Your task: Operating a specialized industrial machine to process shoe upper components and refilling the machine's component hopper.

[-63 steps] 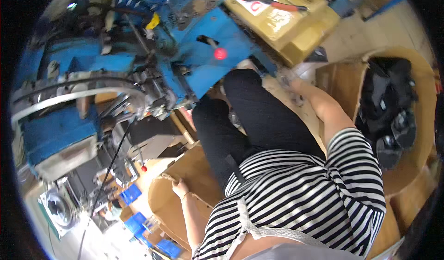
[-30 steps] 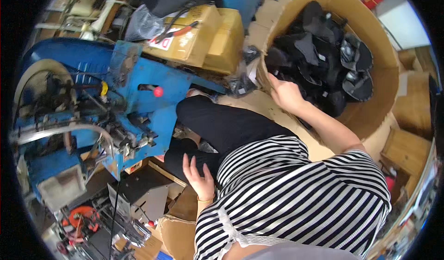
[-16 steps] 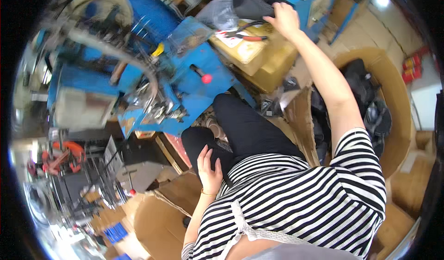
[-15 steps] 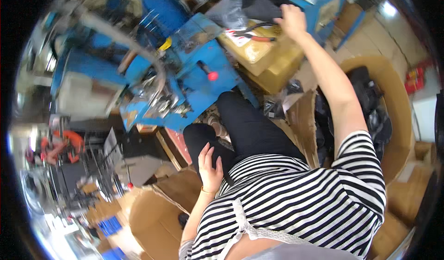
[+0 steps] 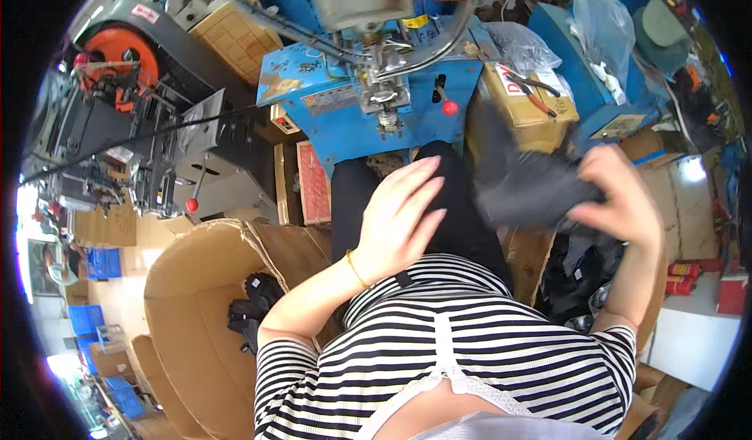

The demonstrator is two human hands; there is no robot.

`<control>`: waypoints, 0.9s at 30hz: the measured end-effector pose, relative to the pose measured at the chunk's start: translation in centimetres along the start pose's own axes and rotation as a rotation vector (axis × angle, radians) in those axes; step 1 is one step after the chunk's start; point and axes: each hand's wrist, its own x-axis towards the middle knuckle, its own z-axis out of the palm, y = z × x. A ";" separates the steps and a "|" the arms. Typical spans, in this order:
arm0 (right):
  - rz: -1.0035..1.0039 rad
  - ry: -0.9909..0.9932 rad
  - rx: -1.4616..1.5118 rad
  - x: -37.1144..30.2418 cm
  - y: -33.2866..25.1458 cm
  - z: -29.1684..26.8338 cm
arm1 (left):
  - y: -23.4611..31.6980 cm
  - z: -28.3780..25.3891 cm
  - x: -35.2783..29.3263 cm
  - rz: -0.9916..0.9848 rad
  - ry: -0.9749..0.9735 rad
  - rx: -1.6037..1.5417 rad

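Note:
At the right, my right hand [image 5: 619, 193] grips the edge of a soft black fabric piece [image 5: 529, 185], which is smeared by motion and hangs over the right side of my lap. Its exact kind cannot be made out. My left hand [image 5: 403, 217] is above my thighs with its fingers stretched out and nothing in it. Ahead of my knees stands a blue machine [image 5: 329, 131] with a metal pressing head [image 5: 384, 95] and a red-knobbed lever [image 5: 449, 108].
Pliers [image 5: 536, 99] lie on a taped carton [image 5: 540, 131] right of the machine. An open cardboard box [image 5: 180, 283] with some black items stands at my left. Another box at my right holds black pieces [image 5: 576, 272]. Dark machinery [image 5: 117, 127] fills the far left.
My right hand has come back from above the carton toward me, bringing the black fabric piece. My left hand has lifted and moved forward from my lap. The view has turned toward the machine.

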 end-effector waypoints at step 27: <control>0.448 0.688 0.769 21.9 5.0 14.2 | -10.1 -6.0 -7.3 -0.587 -0.484 -0.390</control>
